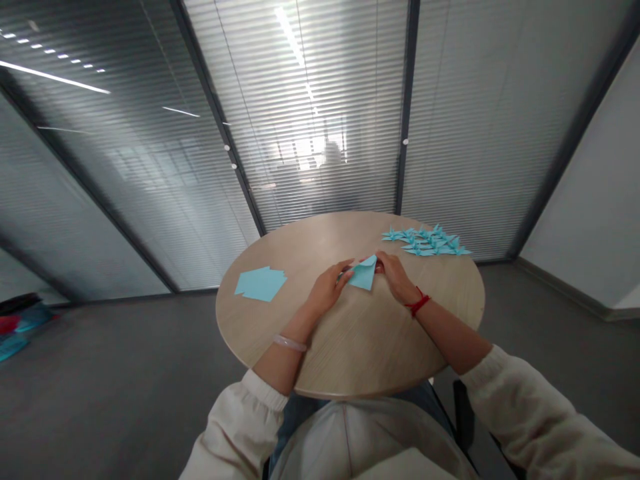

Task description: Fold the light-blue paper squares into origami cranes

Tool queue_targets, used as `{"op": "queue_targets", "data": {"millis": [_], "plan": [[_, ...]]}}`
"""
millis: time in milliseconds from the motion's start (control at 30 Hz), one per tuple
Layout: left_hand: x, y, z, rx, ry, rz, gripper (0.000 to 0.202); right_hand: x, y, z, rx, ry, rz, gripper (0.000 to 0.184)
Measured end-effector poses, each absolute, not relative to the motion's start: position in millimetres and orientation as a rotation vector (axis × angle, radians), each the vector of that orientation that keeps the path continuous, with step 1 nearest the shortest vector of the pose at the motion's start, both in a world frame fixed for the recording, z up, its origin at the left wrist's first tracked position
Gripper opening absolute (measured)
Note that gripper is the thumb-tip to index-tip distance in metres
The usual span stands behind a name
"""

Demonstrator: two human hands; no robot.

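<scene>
A small piece of folded light-blue paper [363, 275] is held between my two hands over the middle of the table. My left hand [327, 285] grips its left edge, thumb against the paper and fingers partly behind it. At the upper right corner, my right hand [394, 275] pinches the paper, and a flap there stands raised and slightly curled. Some fingertips are hidden behind the sheet. To the left lies a loose stack of flat blue paper sheets [261, 284]. Several folded blue paper cranes [431, 241] are grouped in rows at the back right.
The round wooden table [345, 360] has its near edge close to my lap. Behind it stands a glass partition with blinds [330, 180]. A chair armrest [464, 413] is beside me on the right. Red and blue items [23, 325] lie on the floor at far left.
</scene>
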State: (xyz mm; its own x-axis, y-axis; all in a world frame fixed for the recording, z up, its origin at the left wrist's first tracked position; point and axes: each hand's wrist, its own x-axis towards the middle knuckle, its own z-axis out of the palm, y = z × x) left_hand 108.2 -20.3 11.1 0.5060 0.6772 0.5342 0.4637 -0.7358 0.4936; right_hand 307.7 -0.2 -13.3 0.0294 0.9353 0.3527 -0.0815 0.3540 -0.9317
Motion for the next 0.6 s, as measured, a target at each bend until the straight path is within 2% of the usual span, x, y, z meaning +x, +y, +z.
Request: {"op": "queue_targets", "data": {"millis": [133, 333, 500, 600], "plan": [[107.7, -21.6, 13.0, 2.334, 1.082, 1.119, 0.042, 302.5, -11.7, -3.4, -0.864, -1.421, 0.922, 0.054], [107.1, -18.6, 11.7, 2.293, 1.183, 1.160, 0.036, 296.3, -16.1, 0.7, -0.882, -1.554, 0.911, 0.044], [107.3, -15.7, 11.4, 2.252, 1.322, 1.196, 0.031, 298.6, -8.0, -9.2, -0.936, -1.609, 0.842, 0.049], [107.1, -13.1, 10.4, 2.185, 1.282, 1.238, 0.034, 300.7, -5.7, -12.6, -0.964, -1.631, 0.773, 0.043]]}}
